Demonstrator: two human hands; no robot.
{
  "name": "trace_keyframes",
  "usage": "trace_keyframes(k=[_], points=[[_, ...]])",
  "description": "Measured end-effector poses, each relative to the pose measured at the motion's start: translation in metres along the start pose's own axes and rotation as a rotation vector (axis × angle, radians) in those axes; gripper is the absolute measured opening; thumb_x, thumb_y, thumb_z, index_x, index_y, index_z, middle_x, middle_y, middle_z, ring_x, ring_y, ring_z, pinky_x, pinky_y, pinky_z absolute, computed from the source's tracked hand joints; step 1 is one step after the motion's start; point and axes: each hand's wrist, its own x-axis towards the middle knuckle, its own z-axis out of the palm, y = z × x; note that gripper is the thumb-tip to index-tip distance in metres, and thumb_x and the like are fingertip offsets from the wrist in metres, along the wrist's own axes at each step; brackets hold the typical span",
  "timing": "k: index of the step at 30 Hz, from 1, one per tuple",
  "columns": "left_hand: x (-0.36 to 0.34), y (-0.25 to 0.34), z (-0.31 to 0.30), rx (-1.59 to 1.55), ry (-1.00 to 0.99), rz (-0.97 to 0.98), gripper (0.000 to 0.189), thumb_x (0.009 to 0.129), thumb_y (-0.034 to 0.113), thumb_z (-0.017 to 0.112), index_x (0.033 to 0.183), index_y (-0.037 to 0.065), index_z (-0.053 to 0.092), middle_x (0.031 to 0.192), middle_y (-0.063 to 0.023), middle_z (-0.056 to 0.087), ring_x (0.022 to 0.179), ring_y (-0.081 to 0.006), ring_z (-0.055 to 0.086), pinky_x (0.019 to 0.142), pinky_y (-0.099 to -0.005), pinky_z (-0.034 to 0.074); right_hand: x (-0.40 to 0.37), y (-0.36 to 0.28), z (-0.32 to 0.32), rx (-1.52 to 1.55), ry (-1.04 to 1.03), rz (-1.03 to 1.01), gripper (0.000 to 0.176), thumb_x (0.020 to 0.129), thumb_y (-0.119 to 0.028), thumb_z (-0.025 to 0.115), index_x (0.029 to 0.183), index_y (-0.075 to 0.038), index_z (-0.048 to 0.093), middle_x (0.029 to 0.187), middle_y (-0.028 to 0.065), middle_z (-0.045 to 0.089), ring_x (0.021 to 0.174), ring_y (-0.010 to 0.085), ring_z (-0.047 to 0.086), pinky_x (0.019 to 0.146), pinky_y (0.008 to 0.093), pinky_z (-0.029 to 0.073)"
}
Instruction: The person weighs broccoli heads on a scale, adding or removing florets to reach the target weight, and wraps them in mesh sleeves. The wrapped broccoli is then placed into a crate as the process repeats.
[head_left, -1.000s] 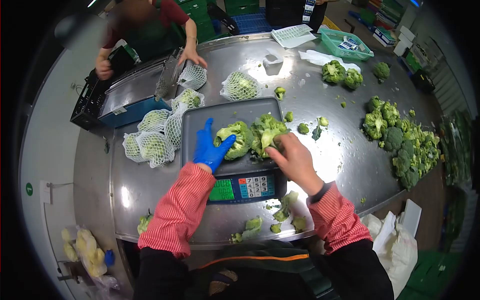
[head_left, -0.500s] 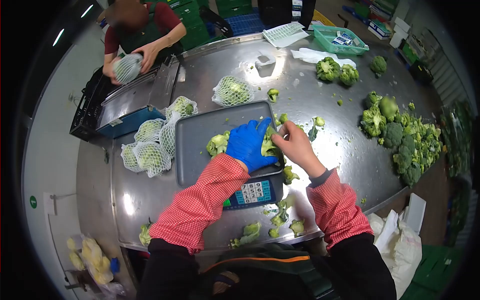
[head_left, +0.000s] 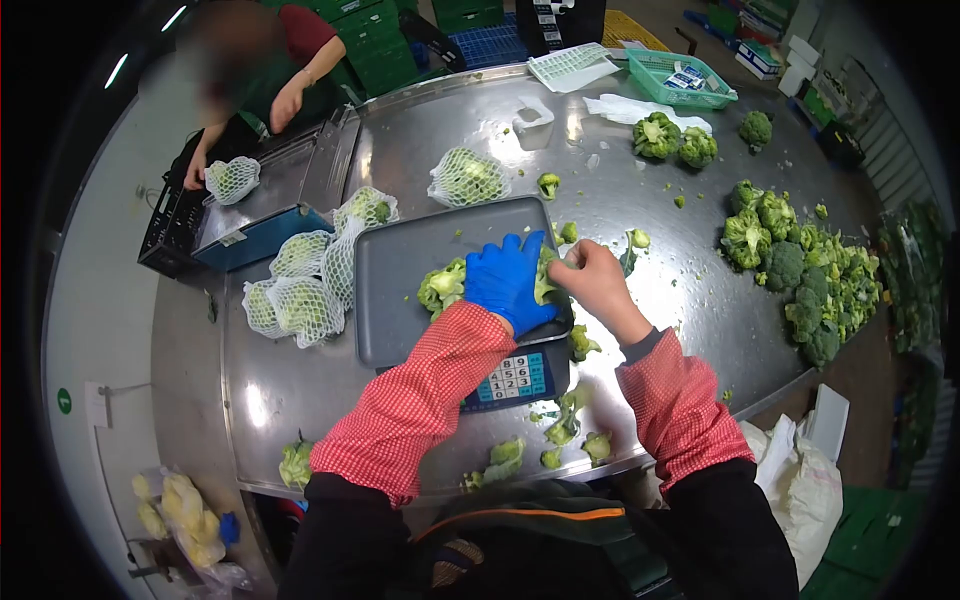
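Netted broccoli bags (head_left: pixel 305 290), loose broccoli pile (head_left: pixel 810 280), green basket (head_left: pixel 672 98) holding perhaps labels, co-worker's hand (head_left: pixel 285 105) by second scale (head_left: pixel 262 190).

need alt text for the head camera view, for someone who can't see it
A blue-gloved left hand rests on a green broccoli head that a bare right hand grips, on a grey scale tray. White-netted broccoli lies to its left on the steel table, a pile of loose broccoli to its right.

Produce-packing room: steel table (head_left: pixel 680 300), scale (head_left: pixel 420 280), netted broccoli (head_left: pixel 300 305).
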Motion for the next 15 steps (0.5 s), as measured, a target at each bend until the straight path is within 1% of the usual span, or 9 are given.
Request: trace_keyframes(k=[4, 7, 10, 11, 13, 14, 15], points=[[-0.001, 0.001, 0.004, 0.017, 0.031, 0.0, 0.088, 0.06, 0.05, 0.073, 0.133, 0.013, 0.042, 0.106, -0.0141, 0.054, 0.09, -0.0301, 0.058, 0.075, -0.0443, 0.044, -0.02, -0.017, -0.001, -0.07, 0.133, -0.127, 0.029, 0.07, -0.025, 0.067, 0.075, 0.001, 0.052, 0.07, 0.0188, 0.059, 0.066, 0.0356, 0.059, 0.06, 0.0418, 0.046], [-0.002, 0.006, 0.004, 0.042, 0.035, -0.027, 0.083, 0.061, 0.046, 0.072, 0.131, 0.014, 0.043, 0.103, -0.0144, 0.054, 0.089, -0.0308, 0.058, 0.073, -0.0442, 0.043, -0.032, -0.025, 0.005, -0.152, 0.252, -0.257, 0.025, 0.071, -0.018, 0.066, 0.079, 0.0, 0.05, 0.071, 0.0183, 0.057, 0.067, 0.0368, 0.059, 0.059, 0.0426, 0.047], [-0.003, 0.011, -0.003, 0.067, 0.002, -0.062, 0.061, 0.075, 0.037, 0.063, 0.129, 0.016, 0.045, 0.104, -0.011, 0.055, 0.089, -0.027, 0.058, 0.076, -0.0437, 0.044, -0.037, -0.03, 0.007, -0.217, 0.284, -0.36, 0.023, 0.071, -0.013, 0.066, 0.081, 0.0, 0.05, 0.072, 0.017, 0.055, 0.067, 0.0367, 0.058, 0.059, 0.0424, 0.048], [-0.002, 0.011, -0.003, 0.077, -0.008, -0.074, 0.062, 0.075, 0.039, 0.063, 0.129, 0.016, 0.045, 0.104, -0.0112, 0.055, 0.09, -0.0273, 0.058, 0.076, -0.0438, 0.044, -0.04, -0.034, 0.007, -0.218, 0.282, -0.395, 0.024, 0.069, -0.011, 0.067, 0.083, -0.001, 0.05, 0.073, 0.0156, 0.054, 0.064, 0.0347, 0.058, 0.057, 0.0407, 0.048], [0.002, 0.01, 0.001, 0.093, -0.03, -0.091, 0.065, 0.075, 0.043, 0.063, 0.129, 0.014, 0.045, 0.103, -0.0116, 0.055, 0.092, -0.0281, 0.058, 0.077, -0.0439, 0.044, -0.065, -0.071, 0.018, -0.095, 0.32, -0.685, 0.022, 0.068, -0.008, 0.067, 0.077, -0.003, 0.047, 0.068, 0.0127, 0.049, 0.058, 0.0294, 0.053, 0.054, 0.0384, 0.044], [0.001, 0.007, 0.005, 0.082, -0.033, -0.086, 0.066, 0.074, 0.045, 0.063, 0.129, 0.013, 0.045, 0.102, -0.0118, 0.055, 0.092, -0.0284, 0.058, 0.077, -0.044, 0.045, -0.08, -0.096, 0.02, -0.059, 0.308, -0.802, 0.022, 0.067, -0.007, 0.067, 0.077, -0.004, 0.048, 0.07, 0.0125, 0.049, 0.058, 0.0284, 0.054, 0.053, 0.0386, 0.044], [0.006, 0.003, 0.011, 0.082, -0.03, -0.079, 0.067, 0.074, 0.046, 0.063, 0.129, 0.013, 0.045, 0.102, -0.012, 0.055, 0.093, -0.0288, 0.058, 0.078, -0.0441, 0.045, -0.081, -0.099, 0.016, -0.014, 0.3, -0.791, 0.023, 0.068, -0.007, 0.068, 0.078, -0.003, 0.048, 0.07, 0.0119, 0.049, 0.057, 0.0275, 0.053, 0.052, 0.038, 0.043]])
